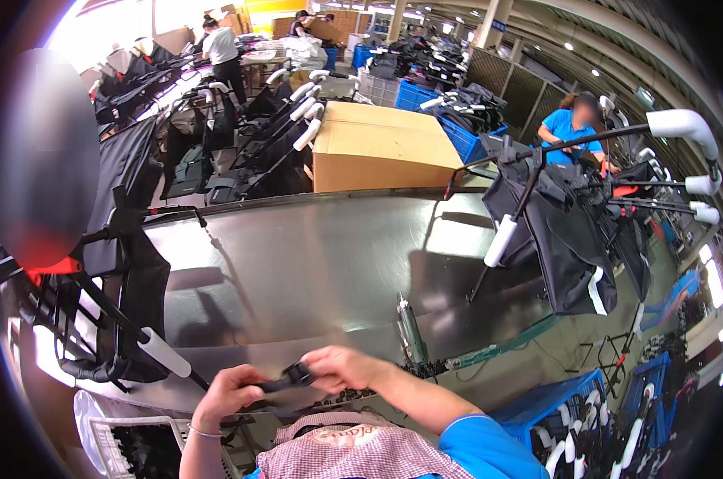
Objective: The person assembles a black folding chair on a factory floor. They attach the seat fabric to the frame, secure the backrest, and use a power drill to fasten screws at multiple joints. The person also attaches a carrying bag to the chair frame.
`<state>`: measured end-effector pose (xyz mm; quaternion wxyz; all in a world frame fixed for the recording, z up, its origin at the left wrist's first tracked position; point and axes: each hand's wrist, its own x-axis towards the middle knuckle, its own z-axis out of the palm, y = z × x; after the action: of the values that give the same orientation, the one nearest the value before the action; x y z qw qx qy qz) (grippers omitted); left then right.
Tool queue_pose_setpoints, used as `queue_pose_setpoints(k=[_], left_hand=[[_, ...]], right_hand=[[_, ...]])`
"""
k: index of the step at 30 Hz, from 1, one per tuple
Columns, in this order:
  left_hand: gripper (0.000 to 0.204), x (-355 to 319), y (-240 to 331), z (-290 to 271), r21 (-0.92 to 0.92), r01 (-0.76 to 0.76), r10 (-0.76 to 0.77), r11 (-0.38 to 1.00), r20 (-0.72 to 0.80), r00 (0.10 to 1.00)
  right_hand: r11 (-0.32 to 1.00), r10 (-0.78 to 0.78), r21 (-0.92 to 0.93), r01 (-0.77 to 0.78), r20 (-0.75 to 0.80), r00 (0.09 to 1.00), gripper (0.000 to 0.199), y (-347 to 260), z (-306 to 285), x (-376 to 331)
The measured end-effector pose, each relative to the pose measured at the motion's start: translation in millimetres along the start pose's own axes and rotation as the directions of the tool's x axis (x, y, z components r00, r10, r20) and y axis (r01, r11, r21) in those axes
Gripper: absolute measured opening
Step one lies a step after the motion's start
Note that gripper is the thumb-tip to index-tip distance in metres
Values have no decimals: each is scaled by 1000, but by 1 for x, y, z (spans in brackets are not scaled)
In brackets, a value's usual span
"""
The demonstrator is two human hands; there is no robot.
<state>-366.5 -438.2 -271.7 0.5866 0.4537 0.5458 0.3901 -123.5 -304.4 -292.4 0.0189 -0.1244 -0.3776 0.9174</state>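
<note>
A small black part [286, 378], strap-like with a chunkier end, is stretched between my hands above the near edge of the metal worktable [314, 279]. My left hand [232, 391] pinches its left end. My right hand [341, 370] has its fingers closed on the thicker right end. Its exact kind is too blurred to make out. Right of my right hand, a green power screwdriver [411, 331] points its tip away from me at the table's front edge.
Folding frames with black fabric and white foam grips stand left [130, 263] and right [553, 239]. A large cardboard box [389, 152] sits beyond the table. A white crate [138, 443] is at lower left, a blue bin [549, 407] at lower right. A co-worker [573, 132] works at far right.
</note>
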Motion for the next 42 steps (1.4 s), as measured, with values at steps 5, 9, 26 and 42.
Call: queue_pose_setpoints(k=[5,9,26,42], left_hand=[[3,-28,-40,-71,111,91,-57,990,-276,959],[3,-39,-49,-104,271,207,-114,940,-320,941],[15,208,79,168,620,-704,330,346,622,710],[62,553,202,428,399,-907,712,133,598,368]], right_hand=[[910,-382,4,414,-377,844,26,-29,-38,-74],[864,-492,-223,452,-569,659,20,-34,-67,-123],[775,-585,-626,91,-655,479,15,22,-70,-118],[76,-558,-928,-365,264,-787,49,-119,-137,-400]])
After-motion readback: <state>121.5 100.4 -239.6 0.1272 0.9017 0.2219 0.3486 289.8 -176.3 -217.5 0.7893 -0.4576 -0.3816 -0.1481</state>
